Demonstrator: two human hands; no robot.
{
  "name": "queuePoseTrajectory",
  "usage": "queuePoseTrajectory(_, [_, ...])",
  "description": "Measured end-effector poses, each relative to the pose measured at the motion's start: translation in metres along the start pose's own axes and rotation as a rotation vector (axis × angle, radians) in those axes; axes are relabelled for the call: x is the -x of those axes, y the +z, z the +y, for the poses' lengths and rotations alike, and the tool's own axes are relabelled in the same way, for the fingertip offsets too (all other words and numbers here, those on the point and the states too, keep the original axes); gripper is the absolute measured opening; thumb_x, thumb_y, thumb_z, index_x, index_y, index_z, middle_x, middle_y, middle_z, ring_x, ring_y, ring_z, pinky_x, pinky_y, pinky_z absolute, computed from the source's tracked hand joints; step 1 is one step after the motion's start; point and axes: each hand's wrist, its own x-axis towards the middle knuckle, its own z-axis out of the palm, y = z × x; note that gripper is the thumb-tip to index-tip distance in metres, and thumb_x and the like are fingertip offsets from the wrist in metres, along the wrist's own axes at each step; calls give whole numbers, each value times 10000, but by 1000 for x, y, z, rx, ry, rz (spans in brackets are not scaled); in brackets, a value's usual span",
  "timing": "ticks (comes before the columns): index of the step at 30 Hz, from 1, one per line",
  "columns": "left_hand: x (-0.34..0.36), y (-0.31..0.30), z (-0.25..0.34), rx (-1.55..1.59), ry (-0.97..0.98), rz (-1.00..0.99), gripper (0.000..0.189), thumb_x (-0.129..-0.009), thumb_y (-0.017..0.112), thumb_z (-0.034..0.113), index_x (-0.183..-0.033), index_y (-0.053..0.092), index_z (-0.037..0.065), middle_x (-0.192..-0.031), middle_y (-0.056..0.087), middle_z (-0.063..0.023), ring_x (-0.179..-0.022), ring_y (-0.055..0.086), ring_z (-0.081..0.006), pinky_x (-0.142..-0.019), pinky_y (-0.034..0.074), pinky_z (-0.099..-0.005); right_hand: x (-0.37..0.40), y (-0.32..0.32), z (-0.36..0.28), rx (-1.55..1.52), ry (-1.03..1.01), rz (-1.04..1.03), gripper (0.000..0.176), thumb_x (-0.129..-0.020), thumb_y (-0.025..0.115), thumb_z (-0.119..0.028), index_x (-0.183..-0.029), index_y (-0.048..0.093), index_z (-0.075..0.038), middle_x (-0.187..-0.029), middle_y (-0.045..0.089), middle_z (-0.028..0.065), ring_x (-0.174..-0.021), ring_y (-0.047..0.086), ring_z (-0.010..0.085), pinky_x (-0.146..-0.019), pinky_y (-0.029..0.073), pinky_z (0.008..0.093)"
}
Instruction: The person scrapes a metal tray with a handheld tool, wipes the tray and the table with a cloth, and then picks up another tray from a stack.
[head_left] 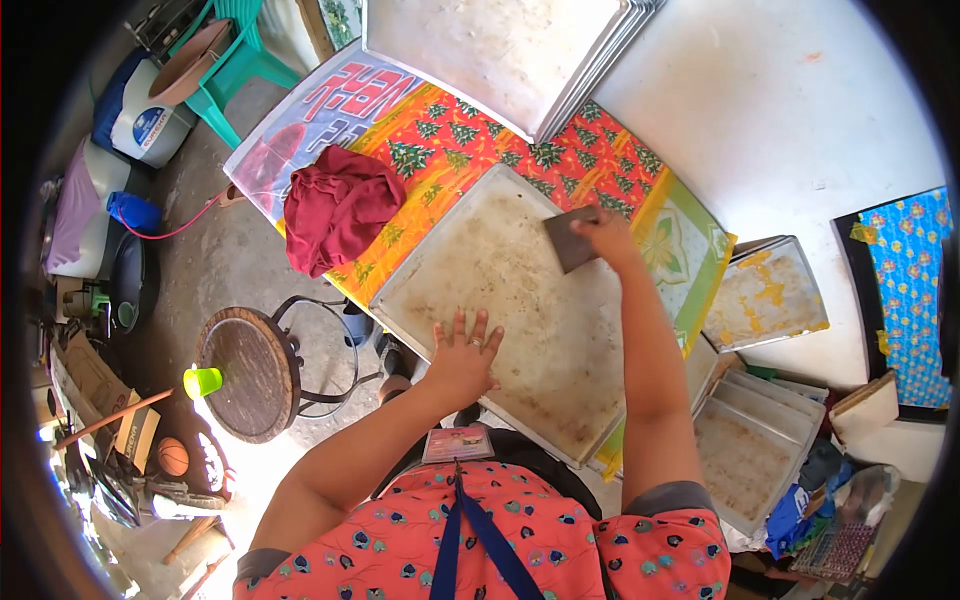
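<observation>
A worn metal baking tray (pixel 530 320) with brown stains lies on the patterned table covering in front of me. My left hand (pixel 463 355) rests on its near left part, palm down with the fingers spread. Toward the tray's far right side, my right hand (pixel 606 238) grips a flat, dark, rectangular scraper (pixel 567 242) against the surface. The fingers partly hide the scraper's right end. To the left of the tray, a crumpled maroon cloth (pixel 340 208) sits on the table covering.
A stack of trays (pixel 490 50) stands at the table's far end. More trays (pixel 765 300) lean at the right, with others (pixel 750 450) lower down. On the left are a round wooden stool (pixel 245 370) bearing a lime-green cup (pixel 202 381) and a green chair (pixel 240 70).
</observation>
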Motion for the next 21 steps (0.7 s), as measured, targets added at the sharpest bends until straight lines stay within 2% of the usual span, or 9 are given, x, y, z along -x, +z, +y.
queuePoseTrajectory(1, [-1,-1,0,1,-1,-1,882,-756,704,454,-1462,292,120,-1528,173,-232,-1385,149,-499,-1032,202,-694,1,-6,-11,-157,63,43,325,-775,725,-233,-1000,675,-3,-857,695,141,-805,661,208,-748,500,366])
queuePoseTrajectory(4, [-1,-3,0,-5,0,-2,886,-753,706,455,-1461,293,118,-1527,176,-233,-1384,152,-499,-1028,209,-696,2,14,-9,469,-118,-34,373,-766,728,-294,-1012,670,-19,-865,689,167,-838,665,241,-758,500,369])
queuePoseTrajectory(7, [0,2,0,-1,9,24,897,-736,719,460,-1452,309,110,-1526,182,-227,-1380,156,-501,-1016,212,-706,-3,29,10,574,-207,25,373,-759,724,-303,-1007,672,-29,-889,678,198,-854,666,282,-767,500,375])
queuePoseTrajectory(8, [0,5,-1,1,11,41,902,-728,726,462,-1449,316,106,-1526,184,-224,-1379,158,-501,-1011,211,-712,-4,10,-2,314,-70,-82,376,-753,719,-293,-1003,666,-16,-925,668,220,-868,658,319,-773,501,388])
queuePoseTrajectory(11, [-1,4,-1,-12,11,33,907,-724,727,469,-1446,319,102,-1524,189,-226,-1374,169,-503,-1003,227,-711,5,13,-9,522,-116,-72,362,-762,703,-274,-1008,663,-11,-881,669,223,-839,656,338,-762,501,398])
queuePoseTrajectory(12, [-3,3,-3,-18,10,45,906,-725,726,470,-1446,319,101,-1523,191,-227,-1373,172,-504,-1003,228,-711,18,31,-8,624,-266,-76,345,-764,700,-260,-988,660,-1,-866,668,222,-830,659,334,-748,501,405])
queuePoseTrajectory(16, [0,8,-2,-29,18,46,898,-746,699,487,-1456,302,108,-1524,182,-235,-1374,172,-505,-1010,229,-703,9,4,-6,506,-150,6,398,-771,691,-304,-966,629,37,-885,644,262,-887,614,430,-771,480,457])
queuePoseTrajectory(19, [-3,2,-3,-51,9,24,896,-756,685,497,-1463,290,114,-1525,175,-239,-1377,167,-503,-1016,226,-698,30,11,-27,536,-142,20,366,-779,688,-276,-953,629,41,-885,643,266,-889,611,429,-770,480,455])
queuePoseTrajectory(21, [2,4,2,-51,13,-5,897,-756,686,498,-1464,289,114,-1524,177,-240,-1377,167,-504,-1016,225,-697,24,3,-10,479,-107,6,353,-762,720,-235,-968,634,38,-817,645,227,-793,653,331,-706,499,417])
